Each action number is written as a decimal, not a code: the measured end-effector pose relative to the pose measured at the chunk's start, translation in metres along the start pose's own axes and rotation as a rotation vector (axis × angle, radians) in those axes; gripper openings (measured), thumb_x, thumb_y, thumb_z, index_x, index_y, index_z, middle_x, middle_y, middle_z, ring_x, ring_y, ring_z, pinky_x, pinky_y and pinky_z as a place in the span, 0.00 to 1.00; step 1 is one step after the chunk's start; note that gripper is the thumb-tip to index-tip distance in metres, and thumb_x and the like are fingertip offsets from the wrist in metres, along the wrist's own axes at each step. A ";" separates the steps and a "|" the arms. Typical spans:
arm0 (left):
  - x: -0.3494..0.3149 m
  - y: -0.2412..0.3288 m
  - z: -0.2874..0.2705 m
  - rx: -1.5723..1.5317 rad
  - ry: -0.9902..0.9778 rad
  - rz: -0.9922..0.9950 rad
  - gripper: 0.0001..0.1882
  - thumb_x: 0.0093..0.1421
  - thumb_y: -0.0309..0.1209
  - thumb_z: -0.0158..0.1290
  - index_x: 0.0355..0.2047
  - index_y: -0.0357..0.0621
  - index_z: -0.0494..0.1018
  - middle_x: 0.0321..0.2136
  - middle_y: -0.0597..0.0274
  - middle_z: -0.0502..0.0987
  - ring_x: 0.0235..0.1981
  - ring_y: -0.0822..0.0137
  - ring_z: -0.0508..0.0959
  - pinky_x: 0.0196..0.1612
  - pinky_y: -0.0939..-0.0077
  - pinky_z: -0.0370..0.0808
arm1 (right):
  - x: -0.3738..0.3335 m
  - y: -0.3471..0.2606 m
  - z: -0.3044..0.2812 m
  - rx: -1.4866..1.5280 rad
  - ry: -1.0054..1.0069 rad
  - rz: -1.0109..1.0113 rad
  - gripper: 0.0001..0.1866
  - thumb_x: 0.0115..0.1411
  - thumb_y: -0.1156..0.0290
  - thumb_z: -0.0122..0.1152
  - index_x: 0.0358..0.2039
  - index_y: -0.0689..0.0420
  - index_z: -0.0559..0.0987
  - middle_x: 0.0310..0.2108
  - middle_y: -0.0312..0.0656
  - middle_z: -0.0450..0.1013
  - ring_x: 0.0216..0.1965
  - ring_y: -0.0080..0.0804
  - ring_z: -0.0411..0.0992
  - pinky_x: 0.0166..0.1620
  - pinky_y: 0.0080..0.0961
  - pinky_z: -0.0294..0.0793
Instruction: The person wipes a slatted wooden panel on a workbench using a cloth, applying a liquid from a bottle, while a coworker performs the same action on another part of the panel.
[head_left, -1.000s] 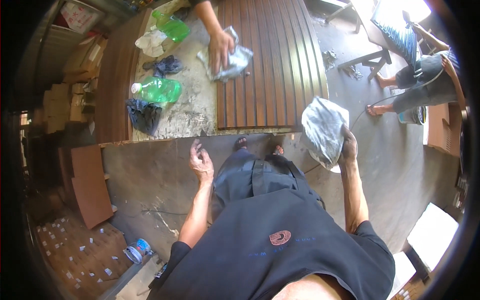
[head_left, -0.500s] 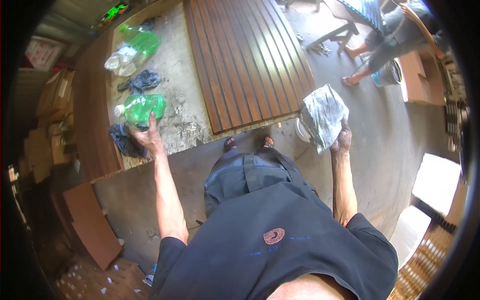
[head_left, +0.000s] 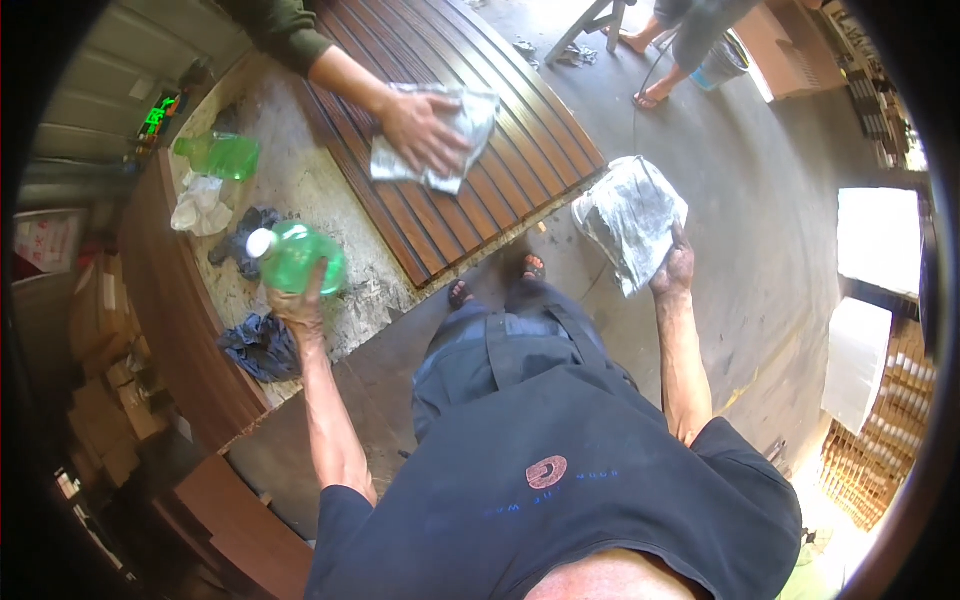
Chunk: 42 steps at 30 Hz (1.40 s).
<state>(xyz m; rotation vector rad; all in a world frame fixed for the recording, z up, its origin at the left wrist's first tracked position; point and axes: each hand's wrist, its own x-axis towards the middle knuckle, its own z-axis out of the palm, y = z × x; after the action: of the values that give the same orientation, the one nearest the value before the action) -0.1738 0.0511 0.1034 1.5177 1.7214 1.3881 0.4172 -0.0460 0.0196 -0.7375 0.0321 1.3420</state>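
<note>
My left hand (head_left: 298, 312) grips a clear bottle of green liquid (head_left: 303, 250) with a white cap, tilted over the left part of the worktable (head_left: 350, 318). Out to the right, past the table edge, my right hand (head_left: 676, 266) holds a crumpled whitish-grey cloth (head_left: 630, 215) by its near corner. Between them lies a brown grooved wooden panel (head_left: 510, 205). On it a co-worker's hand (head_left: 428, 128), reaching in from the far left, presses flat on a pale cloth (head_left: 482, 122).
Dark crumpled cloths (head_left: 262, 348) lie beside my left hand. Farther back are another green bottle (head_left: 222, 156) and a crumpled clear plastic bag (head_left: 202, 206). A plain brown board (head_left: 180, 300) runs along the left. Another person's legs (head_left: 690, 50) and a bucket (head_left: 722, 66) are at far right.
My left hand has picked the green bottle up off the table. A co-worker's arm with a cloth has come onto the panel. The view has turned, and my right hand still holds its cloth.
</note>
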 end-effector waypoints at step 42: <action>0.060 0.168 0.246 0.822 -0.964 -0.036 0.34 0.48 0.55 0.68 0.42 0.34 0.81 0.44 0.38 0.84 0.49 0.43 0.84 0.54 0.51 0.80 | -0.025 0.029 0.032 0.024 0.186 0.134 0.27 0.80 0.62 0.43 0.71 0.65 0.68 0.65 0.54 0.75 0.64 0.53 0.76 0.70 0.54 0.72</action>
<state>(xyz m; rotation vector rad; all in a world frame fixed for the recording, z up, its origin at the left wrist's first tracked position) 0.0928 0.1800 0.1725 2.0245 1.6342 -0.2318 0.3730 -0.0503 0.0416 -0.8504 0.2493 1.3939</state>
